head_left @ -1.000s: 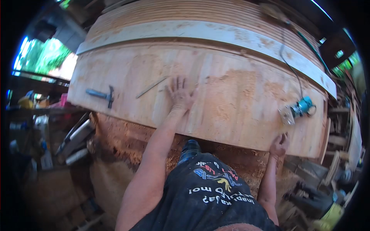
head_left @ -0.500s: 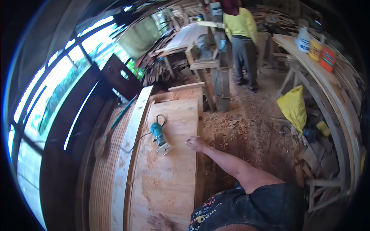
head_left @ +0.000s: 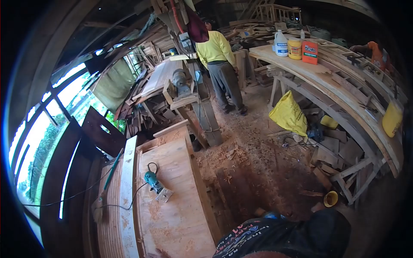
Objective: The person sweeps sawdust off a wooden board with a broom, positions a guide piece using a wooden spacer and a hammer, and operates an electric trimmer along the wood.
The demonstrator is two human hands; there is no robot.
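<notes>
At the bottom edge, a sliver of my left hand (head_left: 161,254) shows over the wooden panel (head_left: 172,221); too little of its fingers is visible to judge their shape. My right hand is out of view. A teal power trimmer (head_left: 152,179) with a clear base lies on its side on the panel, its dark cord running left. Wood shavings are scattered across the panel. Alongside it runs a long pale board (head_left: 127,193), and left of that a slatted wooden surface (head_left: 109,232) carries a brush with a green handle (head_left: 112,169).
A person in a yellow top (head_left: 216,49) stands beyond a post with a motor (head_left: 180,78). At right, a long workbench (head_left: 331,71) holds a white jug (head_left: 281,44), a yellow container (head_left: 294,48) and an orange container (head_left: 309,52). Below hangs a yellow sack (head_left: 289,114). Shavings and offcuts litter the floor.
The view has swung to the right, so the panel and trimmer appear lower and further left. My right hand, earlier at the panel's right edge, has left view; my left hand has mostly dropped out.
</notes>
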